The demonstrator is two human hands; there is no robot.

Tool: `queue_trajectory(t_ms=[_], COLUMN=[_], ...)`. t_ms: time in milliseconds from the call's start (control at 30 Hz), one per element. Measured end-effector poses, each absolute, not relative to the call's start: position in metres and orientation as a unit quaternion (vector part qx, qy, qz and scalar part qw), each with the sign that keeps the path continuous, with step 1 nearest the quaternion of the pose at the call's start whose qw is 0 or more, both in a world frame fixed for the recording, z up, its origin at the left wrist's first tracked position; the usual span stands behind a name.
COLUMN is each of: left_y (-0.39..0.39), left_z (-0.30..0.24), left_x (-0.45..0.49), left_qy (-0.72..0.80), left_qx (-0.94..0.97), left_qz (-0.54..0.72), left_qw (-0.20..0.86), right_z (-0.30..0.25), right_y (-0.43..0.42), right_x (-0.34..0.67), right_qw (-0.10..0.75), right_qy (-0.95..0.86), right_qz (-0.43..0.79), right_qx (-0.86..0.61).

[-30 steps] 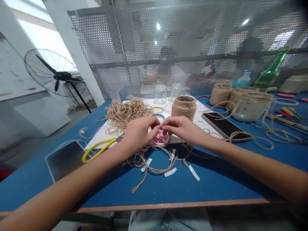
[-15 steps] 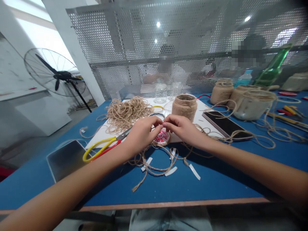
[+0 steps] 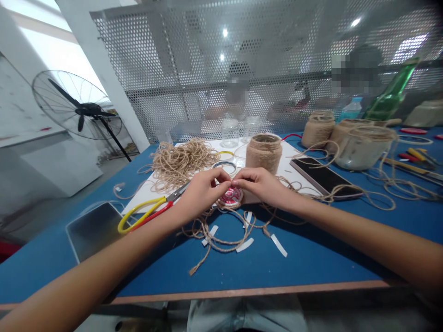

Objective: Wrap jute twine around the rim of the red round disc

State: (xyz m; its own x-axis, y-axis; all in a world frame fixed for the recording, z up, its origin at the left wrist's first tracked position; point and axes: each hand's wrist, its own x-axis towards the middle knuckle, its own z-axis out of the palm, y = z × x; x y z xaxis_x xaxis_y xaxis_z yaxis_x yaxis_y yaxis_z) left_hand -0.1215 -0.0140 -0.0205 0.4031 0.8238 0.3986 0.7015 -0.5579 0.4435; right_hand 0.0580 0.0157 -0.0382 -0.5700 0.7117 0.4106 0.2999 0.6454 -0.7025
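— What sits by the person's left hand?
— Yellow-handled scissors lie just left of it on the blue bench. Its fingers are pinched shut at the top edge of a small red lid.
— And the right hand?
— Its fingers meet the left ones, pinched over the same lid. Twine loops below; a twine-wrapped jar stands behind.

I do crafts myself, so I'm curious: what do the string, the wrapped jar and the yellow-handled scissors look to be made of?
The string pile looks like jute twine: tan, matte and hairy. The wrapped jar is covered in coils of the same twine; the clear bare jars behind hint at glass underneath. The scissors have glossy yellow handles, likely plastic-coated, and grey metal-looking blades.
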Motion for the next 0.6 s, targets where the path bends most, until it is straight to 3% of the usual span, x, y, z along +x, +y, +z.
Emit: queue_trajectory(t_ms=[233, 600], left_y=[-0.005, 0.000], left_z=[-0.031, -0.031], left_x=[-0.130, -0.126], left_qy=[0.403, 0.336], left_qx=[0.902, 0.924], left_qz=[0.122, 0.073], left_qw=[-0.097, -0.166], right_z=[-0.036, -0.048], right_y=[0.013, 0.015], right_x=[0.065, 0.069], right_qw=[0.296, 0.259], right_qy=[-0.913, -0.939], right_qz=[0.066, 0.015], right_qx=[-0.274, -0.224])
